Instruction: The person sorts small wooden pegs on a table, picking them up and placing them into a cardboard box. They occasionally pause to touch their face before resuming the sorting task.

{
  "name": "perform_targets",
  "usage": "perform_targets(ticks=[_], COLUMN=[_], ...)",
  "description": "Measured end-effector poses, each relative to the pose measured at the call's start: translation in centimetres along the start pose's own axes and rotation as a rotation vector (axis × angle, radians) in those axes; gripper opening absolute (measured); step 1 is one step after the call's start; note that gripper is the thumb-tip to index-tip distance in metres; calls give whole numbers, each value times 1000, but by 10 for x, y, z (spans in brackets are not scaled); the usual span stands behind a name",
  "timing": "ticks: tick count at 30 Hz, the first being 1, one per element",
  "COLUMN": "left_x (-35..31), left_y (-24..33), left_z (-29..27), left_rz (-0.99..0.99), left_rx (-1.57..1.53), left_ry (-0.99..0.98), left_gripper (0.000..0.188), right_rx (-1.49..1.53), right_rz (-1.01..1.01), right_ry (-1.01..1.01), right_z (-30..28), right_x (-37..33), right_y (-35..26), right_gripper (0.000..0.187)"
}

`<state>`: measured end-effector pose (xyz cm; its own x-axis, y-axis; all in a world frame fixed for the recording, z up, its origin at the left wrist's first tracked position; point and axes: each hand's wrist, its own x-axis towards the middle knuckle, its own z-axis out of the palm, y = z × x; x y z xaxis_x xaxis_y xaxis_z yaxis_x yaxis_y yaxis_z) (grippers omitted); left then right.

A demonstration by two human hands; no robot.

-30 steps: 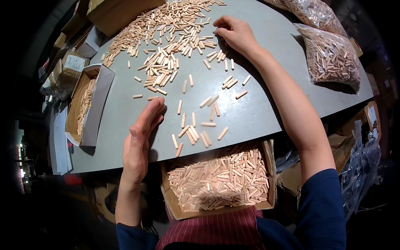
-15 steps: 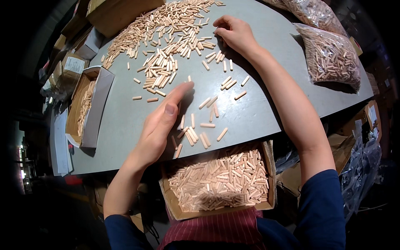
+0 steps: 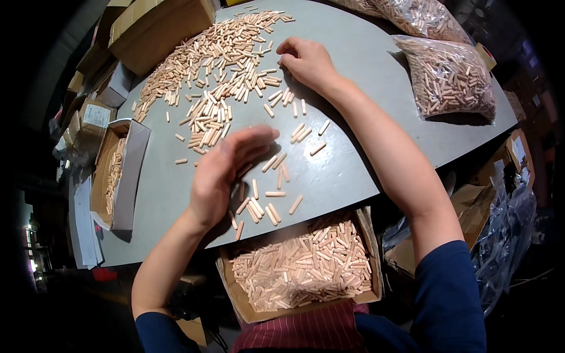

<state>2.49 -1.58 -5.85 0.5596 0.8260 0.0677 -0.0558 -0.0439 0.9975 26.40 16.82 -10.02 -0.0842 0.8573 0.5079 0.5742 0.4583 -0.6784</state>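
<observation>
L hand [image 3: 226, 162], fingers extended, by loose wood pegs [image 3: 275, 194] on gray table [image 3: 365, 76]; R hand [image 3: 307, 65], apart, curled nr peg pile [image 3: 226, 41], grip unclear.

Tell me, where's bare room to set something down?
Bare gray tabletop lies between the right forearm and the nearest dowel bag, and low between the narrow carton and left hand. Dowels crowd the table's upper left and the space between the hands.
</observation>
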Motion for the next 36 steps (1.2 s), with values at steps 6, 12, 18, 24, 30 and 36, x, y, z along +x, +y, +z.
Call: perform_targets(ticks=[6, 12, 18, 24, 30, 36], left_x=[-11, -44, -70, -3, 57, 34], left_y=[3, 12, 22, 12, -10, -1], left_z=[16, 35, 29, 25, 41, 38], left_rz=[309, 295, 317, 385, 516, 398], left_rx=[1007, 1166, 578, 962, 1423, 1157], left_ry=[-320, -495, -401, 95, 224, 124], left_gripper=[61, 71, 44, 27, 15, 10], right_rx=[-11, -39, -40, -70, 20, -47], right_rz=[5, -5, -23, -51, -26, -33], right_ry=[-6, 1, 8, 13, 4, -10], right_z=[1, -1, 4, 1, 5, 6], right_x=[-1, -2, 0, -2, -4, -5], right_y=[-3, -2, -5, 1, -8, -11], right_gripper=[30, 28, 27, 26, 24, 27])
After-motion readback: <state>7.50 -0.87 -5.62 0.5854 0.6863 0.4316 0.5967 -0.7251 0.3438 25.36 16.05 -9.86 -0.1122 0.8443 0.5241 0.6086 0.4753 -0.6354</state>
